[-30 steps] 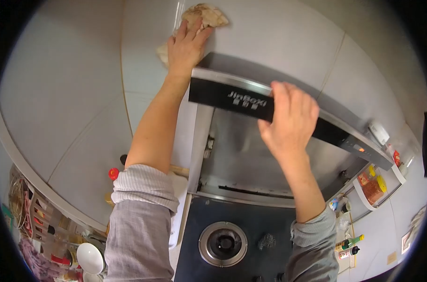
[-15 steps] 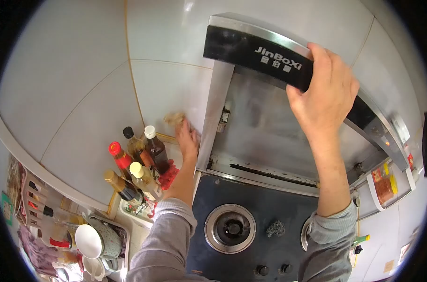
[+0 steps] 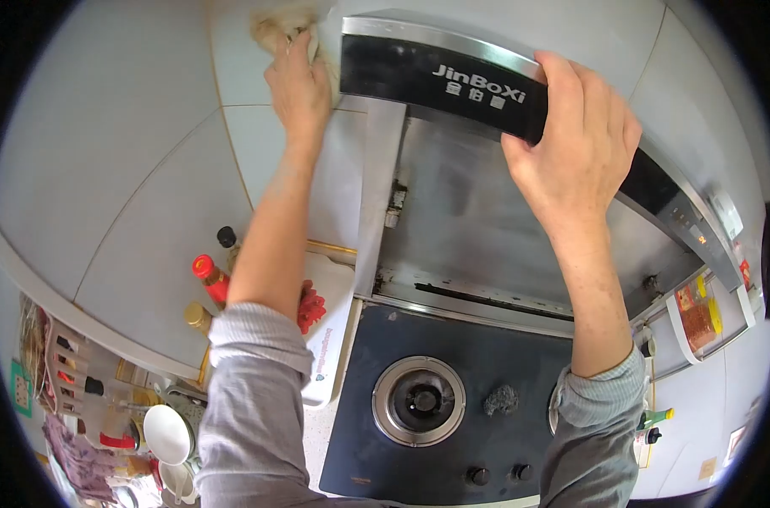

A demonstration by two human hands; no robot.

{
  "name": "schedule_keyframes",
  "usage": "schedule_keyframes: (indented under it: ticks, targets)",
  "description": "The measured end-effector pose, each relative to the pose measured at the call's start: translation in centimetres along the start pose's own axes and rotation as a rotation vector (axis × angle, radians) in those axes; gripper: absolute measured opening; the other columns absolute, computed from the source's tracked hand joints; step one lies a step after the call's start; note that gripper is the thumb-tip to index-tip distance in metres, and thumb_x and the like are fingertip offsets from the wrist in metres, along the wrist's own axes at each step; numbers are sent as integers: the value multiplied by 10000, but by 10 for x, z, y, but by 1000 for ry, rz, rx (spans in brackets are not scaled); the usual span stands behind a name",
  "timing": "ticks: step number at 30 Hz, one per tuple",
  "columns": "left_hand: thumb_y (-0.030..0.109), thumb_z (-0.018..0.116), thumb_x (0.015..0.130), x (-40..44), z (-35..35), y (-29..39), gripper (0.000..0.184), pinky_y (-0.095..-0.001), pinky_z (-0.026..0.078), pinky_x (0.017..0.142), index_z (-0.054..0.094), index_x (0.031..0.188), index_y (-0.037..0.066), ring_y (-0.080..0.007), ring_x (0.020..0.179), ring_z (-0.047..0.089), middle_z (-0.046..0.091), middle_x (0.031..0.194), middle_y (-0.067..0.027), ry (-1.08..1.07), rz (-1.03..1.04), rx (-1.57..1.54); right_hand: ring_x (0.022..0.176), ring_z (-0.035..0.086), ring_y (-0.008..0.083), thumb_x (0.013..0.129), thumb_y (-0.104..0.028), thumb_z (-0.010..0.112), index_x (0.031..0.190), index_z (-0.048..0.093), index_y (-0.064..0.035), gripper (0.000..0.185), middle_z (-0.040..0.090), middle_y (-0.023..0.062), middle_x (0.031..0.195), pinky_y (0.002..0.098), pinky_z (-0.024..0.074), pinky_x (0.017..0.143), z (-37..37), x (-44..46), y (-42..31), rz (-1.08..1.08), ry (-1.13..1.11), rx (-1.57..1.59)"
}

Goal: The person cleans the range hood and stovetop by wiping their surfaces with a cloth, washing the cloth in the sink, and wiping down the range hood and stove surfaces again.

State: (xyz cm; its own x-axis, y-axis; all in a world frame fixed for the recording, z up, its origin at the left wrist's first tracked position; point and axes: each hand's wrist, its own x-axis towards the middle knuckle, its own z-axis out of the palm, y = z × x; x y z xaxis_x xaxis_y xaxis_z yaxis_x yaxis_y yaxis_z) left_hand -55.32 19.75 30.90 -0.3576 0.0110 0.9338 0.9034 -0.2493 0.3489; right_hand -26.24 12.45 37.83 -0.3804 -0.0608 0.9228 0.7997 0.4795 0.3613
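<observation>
High on the wall (image 3: 334, 152), left of the hood (image 3: 453, 80), your left hand (image 3: 300, 93) holds the cloth (image 3: 271, 32), blurred and without a clear long axis, just beyond its knuckles; your right hand (image 3: 576, 144), farther away, grips the hood's front edge.

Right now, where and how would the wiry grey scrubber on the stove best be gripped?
Probably around its sides, coming from above: the scrubber is a low, rounded clump lying on the flat cooktop, apart from the burner, with bare surface around it.
</observation>
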Motion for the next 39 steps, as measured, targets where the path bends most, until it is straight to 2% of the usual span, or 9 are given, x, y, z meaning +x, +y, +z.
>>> schedule_keyframes:
  ticks: [9, 13, 22, 25, 27, 30, 32, 35, 39]
  targets:
    - [155, 494, 879, -175, 7, -52, 427, -454, 401, 955, 440, 1244, -60, -386, 1109, 503, 550, 1168, -238, 206, -702, 161, 816, 500, 269, 563, -99, 659, 1001, 548, -61, 454, 516, 90, 896, 378, 345, 765, 19, 3, -3, -130, 292, -25]
    - [149, 568, 818, -284, 11, -111, 421, -370, 475, 809, 483, 1148, -99, -319, 920, 596, 587, 1081, -218, -93, -1395, -176, 856, 483, 277, 542, -131, 678, 1047, 532, -43, 533, 498, 108, 934, 400, 342, 777, 2, 3, -4, -75, 133, 37]
    - [113, 565, 840, -180, -118, 72, 173, -265, 439, 637, 576, 975, 5, -119, 732, 532, 593, 819, -60, -177, -1043, -433, 1199, 477, 307, 662, -101, 666, 1162, 590, -117, 507, 553, 83, 1227, 442, 403, 924, -17, -50, -6, -191, 172, 509]
    - [239, 561, 895, -179, -120, 122, 254, -268, 445, 627, 567, 1022, 19, -116, 721, 524, 583, 860, -38, -394, -1032, -477, 1163, 476, 348, 766, -284, 692, 1223, 562, -90, 513, 496, 135, 1279, 444, 415, 944, -33, -140, -37, 245, -377, 955]
    - [391, 451, 946, -187, -110, 155, 440, -294, 418, 835, 556, 1126, 4, -158, 959, 511, 562, 1079, -71, -639, -829, -503, 1297, 334, 350, 773, -346, 723, 1350, 431, -95, 694, 354, 177, 1386, 427, 360, 1024, -25, -187, -51, 583, -619, 1207]
    - [543, 396, 943, -207, -77, 172, 609, -303, 403, 920, 542, 1207, 14, -213, 1087, 513, 583, 1123, -130, -884, -1219, -776, 1188, 453, 269, 730, -142, 711, 1259, 490, -45, 582, 457, 181, 1260, 368, 387, 984, 0, -232, -64, 1256, -544, 1704]
    - [547, 429, 928, -210, -74, 156, 614, -320, 426, 894, 539, 1214, 15, -254, 1065, 535, 606, 1093, -174, -1042, -849, -378, 1070, 547, 236, 700, -39, 695, 1194, 530, -40, 521, 536, 143, 1171, 330, 461, 898, 9, -254, -52, 1555, -516, 1657]
    - [421, 598, 865, -172, -88, 147, 564, -362, 431, 881, 509, 1248, 18, -311, 1040, 549, 603, 1100, -214, -678, -666, -79, 851, 579, 195, 664, 31, 641, 1011, 596, -41, 357, 575, 108, 988, 305, 501, 745, 19, -265, -19, 1784, -294, 1518]
    - [339, 731, 746, -180, -42, 79, 677, -390, 438, 839, 457, 1268, 5, -314, 957, 565, 610, 1012, -197, -306, -499, -11, 921, 582, 233, 706, 80, 578, 1056, 536, -76, 386, 521, 106, 1095, 352, 545, 740, 23, -227, 44, 1719, 484, 1271]
